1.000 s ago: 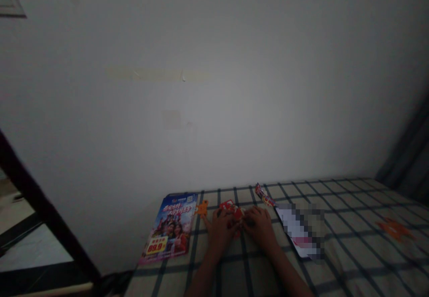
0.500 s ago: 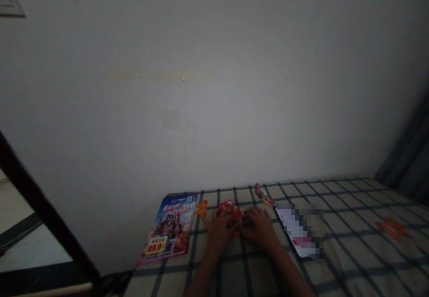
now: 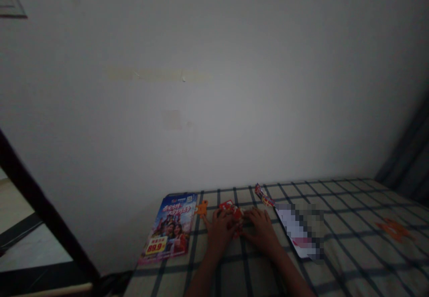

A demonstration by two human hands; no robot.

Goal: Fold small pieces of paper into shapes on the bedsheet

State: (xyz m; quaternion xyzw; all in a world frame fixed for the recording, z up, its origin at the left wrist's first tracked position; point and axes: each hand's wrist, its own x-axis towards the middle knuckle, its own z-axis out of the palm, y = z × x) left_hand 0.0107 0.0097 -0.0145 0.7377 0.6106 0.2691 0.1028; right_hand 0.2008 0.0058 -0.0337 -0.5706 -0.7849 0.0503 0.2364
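Observation:
A small red paper piece with white markings (image 3: 237,214) lies on the checked cloth between my hands. My left hand (image 3: 219,225) is closed over its left side, fingers bent onto it and pressing it down. My right hand (image 3: 261,227) is at its right edge, thumb and fingers apart with a gap between them, the fingertips by the paper. Just left of my left hand sits an orange bear-shaped cutout (image 3: 201,208), close to my thumb. The underside of the paper and some fingertips are hidden.
A stack of printed flyers (image 3: 170,230) lies to the left. On the right are a colourful wrapper strip (image 3: 264,195) and a white flat object (image 3: 291,225), partly blurred out. An orange print (image 3: 394,230) shows on the checked cloth (image 3: 351,207). A white wall (image 3: 214,109) stands behind.
My right hand's fingers have spread and drawn slightly away from the red paper, with the thumb lower. My left hand stays almost still on it.

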